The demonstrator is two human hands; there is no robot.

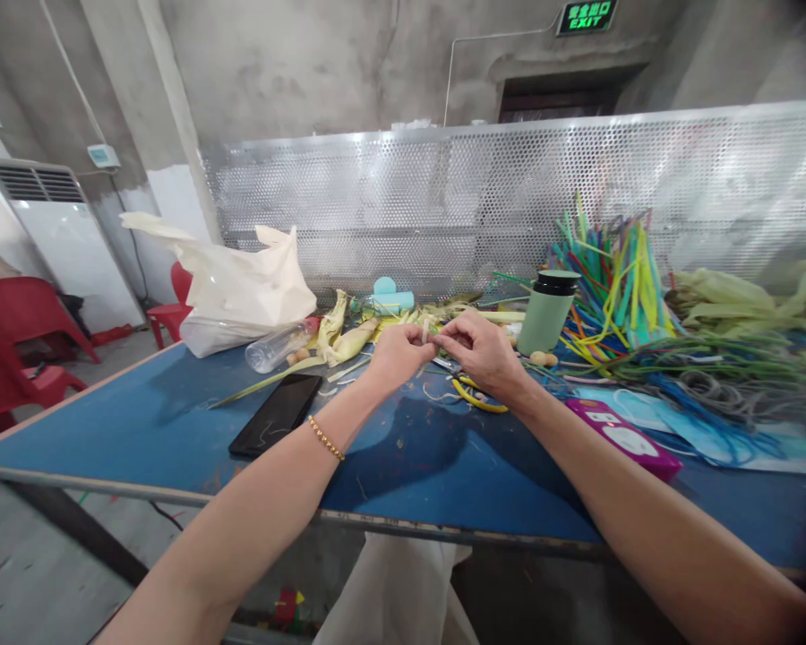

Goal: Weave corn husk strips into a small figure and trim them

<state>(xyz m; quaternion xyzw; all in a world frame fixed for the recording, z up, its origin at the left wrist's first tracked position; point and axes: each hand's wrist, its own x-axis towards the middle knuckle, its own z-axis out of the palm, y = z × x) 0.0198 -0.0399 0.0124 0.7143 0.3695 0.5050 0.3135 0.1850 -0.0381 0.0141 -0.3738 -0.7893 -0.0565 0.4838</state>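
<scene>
My left hand (401, 356) and my right hand (478, 351) meet fingertip to fingertip above the blue table (403, 457). Both are closed in a pinch around a small pale piece (425, 330), too small to name, between the fingertips. Below my right hand lies a tool with yellow handles (476, 397), partly covered by that hand. Corn husks (353, 342) lie just left of my hands. A black phone (277, 415) rests flat near my left forearm.
Behind stand a green bottle (546, 313) and a bundle of colored strips (635, 296). A purple box (621, 437) lies right of my right forearm. At the left are a white bag (242, 291) and a clear bottle (278, 348).
</scene>
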